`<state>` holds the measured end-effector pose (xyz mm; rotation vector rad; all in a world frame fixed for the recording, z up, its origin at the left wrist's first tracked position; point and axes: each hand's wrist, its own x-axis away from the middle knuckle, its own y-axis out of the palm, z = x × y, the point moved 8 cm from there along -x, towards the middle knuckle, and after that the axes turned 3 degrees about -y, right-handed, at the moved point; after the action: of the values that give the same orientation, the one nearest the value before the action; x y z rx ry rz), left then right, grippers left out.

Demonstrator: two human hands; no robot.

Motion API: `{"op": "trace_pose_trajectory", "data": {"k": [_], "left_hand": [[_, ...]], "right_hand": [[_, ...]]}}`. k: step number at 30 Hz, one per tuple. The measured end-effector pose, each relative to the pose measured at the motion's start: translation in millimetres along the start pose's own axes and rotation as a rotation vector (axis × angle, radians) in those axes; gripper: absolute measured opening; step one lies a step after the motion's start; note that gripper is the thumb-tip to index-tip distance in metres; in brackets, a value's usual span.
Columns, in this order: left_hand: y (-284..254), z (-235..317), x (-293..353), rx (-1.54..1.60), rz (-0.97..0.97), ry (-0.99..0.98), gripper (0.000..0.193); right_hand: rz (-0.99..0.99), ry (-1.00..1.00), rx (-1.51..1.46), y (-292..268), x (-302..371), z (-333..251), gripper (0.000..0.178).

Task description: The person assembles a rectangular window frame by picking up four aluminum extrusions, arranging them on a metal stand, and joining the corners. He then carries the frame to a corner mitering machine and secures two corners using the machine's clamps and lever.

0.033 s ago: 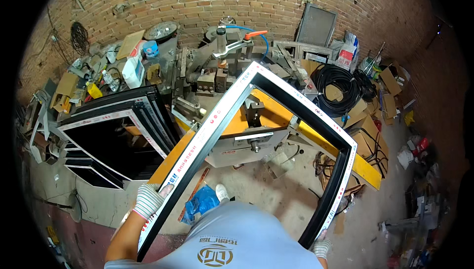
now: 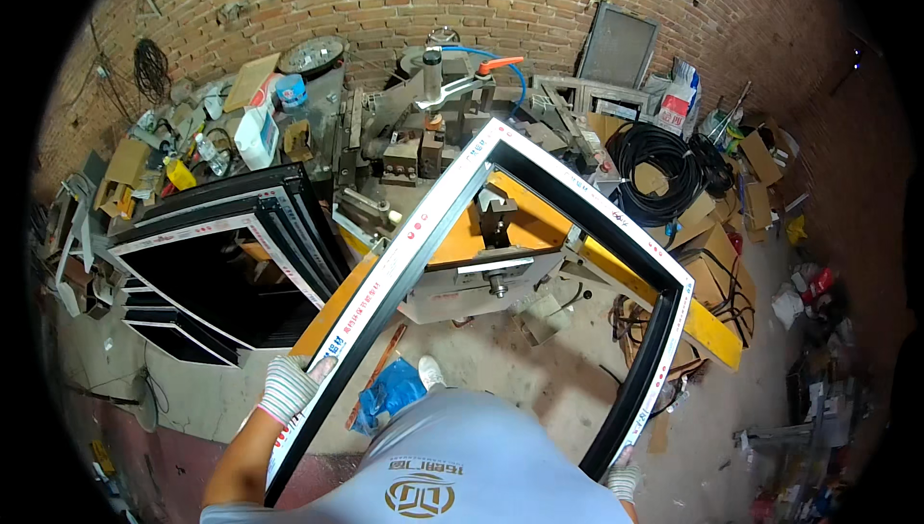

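A large black frame with white film on its face (image 2: 366, 298) leans away from me, one corner up against a metal machine (image 2: 481, 288). My left hand (image 2: 289, 385), in a striped knit glove, is closed around its left bar with the thumb on the white face. Low on the right bar, my gloved right hand (image 2: 624, 479) grips the frame, its fingers partly hidden behind it. The frame's lower edge is out of sight near my body. Through its opening show the machine's grey plate and a yellow beam (image 2: 520, 211).
Several similar frames (image 2: 183, 228) are stacked at left. The machine carries an orange lever (image 2: 500, 64) and a blue hose (image 2: 523, 91). A coil of black hose (image 2: 630, 173) lies at right beside cardboard boxes. On the floor near my shoe is a blue plastic bag (image 2: 390, 394).
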<state>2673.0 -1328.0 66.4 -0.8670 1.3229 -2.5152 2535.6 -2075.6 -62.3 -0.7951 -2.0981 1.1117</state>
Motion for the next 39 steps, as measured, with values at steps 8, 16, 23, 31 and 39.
{"op": "trace_pose_trajectory", "data": {"k": [8,16,23,31,39], "left_hand": [[30.3,-36.6,-60.7,0.246,-0.095,-0.104,0.047],[31.5,-20.4,-65.5,0.35,-0.201,-0.254,0.036],[49.2,-41.5,-104.5,0.492,-0.181,-0.277,0.044],[45.5,-18.9,-81.6,0.092,0.104,-0.131,0.062],[48.1,-75.1,7.5,-0.417,0.385,-0.071,0.123]], "right_hand": [[-0.153,0.166,-0.018,37.1,4.1,13.9,0.077],[-0.183,0.181,0.04,54.1,-11.2,-48.1,0.078],[-0.183,0.186,0.063,54.4,-9.5,-62.1,0.079],[-0.206,0.087,0.102,13.0,-1.6,-87.4,0.079],[-0.228,0.03,0.257,16.0,-153.0,-108.6,0.091]]}}
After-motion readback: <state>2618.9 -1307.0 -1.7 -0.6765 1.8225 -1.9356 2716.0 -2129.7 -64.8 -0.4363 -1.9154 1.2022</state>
